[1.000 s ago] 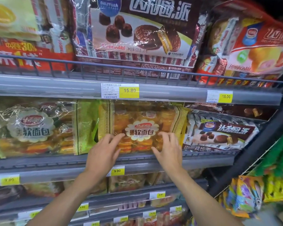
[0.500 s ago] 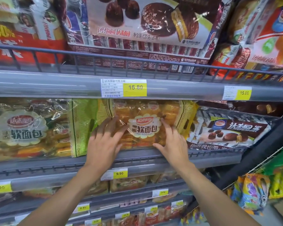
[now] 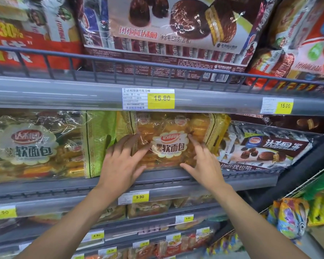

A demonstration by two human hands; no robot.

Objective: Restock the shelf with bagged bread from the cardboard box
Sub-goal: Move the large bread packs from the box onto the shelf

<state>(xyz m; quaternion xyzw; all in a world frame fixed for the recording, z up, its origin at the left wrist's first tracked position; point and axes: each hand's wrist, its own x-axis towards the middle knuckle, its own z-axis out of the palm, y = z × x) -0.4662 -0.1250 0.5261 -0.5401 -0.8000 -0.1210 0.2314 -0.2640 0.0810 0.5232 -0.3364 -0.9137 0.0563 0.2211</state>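
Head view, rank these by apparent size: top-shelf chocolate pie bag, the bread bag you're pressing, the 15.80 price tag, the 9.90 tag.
1. chocolate pie bag, largest though cropped at the top.
2. bread bag.
3. 15.80 price tag.
4. 9.90 price tag, smallest as seen.

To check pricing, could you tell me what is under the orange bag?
The shelf, fronted by a 9.90 tag. Left hand and right hand hide parts of where the orange bag rests.

The bread bag (image 3: 173,128) stands on the middle shelf (image 3: 54,187), between a second bread bag (image 3: 34,144) on its left and a pie bag (image 3: 264,148) on its right; the left hand (image 3: 120,165) and right hand (image 3: 206,165) lie flat on its front
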